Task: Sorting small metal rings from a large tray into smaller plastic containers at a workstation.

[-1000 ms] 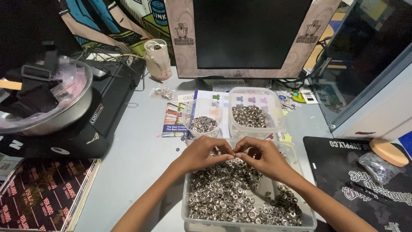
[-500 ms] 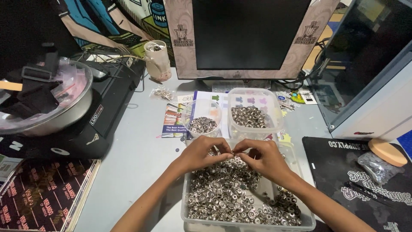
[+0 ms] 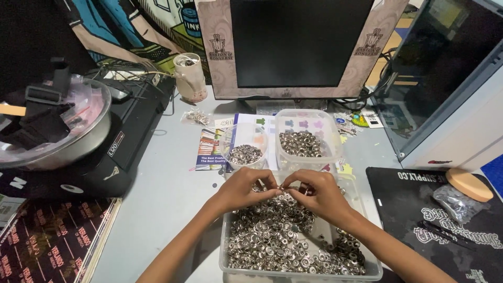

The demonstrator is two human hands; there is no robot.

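Observation:
My left hand (image 3: 245, 187) and my right hand (image 3: 316, 193) meet fingertip to fingertip over the far end of a clear plastic tub (image 3: 228, 264) heaped with small silver metal rings (image 3: 272, 242). Between the pinched fingers sits a small silver ring piece (image 3: 283, 189); which hand carries it I cannot tell. Just beyond the hands stand a small round clear cup (image 3: 246, 153) partly filled with rings and a larger clear square container (image 3: 306, 141) holding more of them.
A dark monitor (image 3: 298, 44) in a patterned frame stands at the back. A black device carrying a steel bowl (image 3: 63, 141) fills the left. Printed leaflets (image 3: 210, 149) lie under the cups. A black mat (image 3: 440, 220) with a wooden disc (image 3: 469, 183) and a small bag lies right.
Both hands stay pinched together over the tub, with only slight finger movement. Nothing else has shifted.

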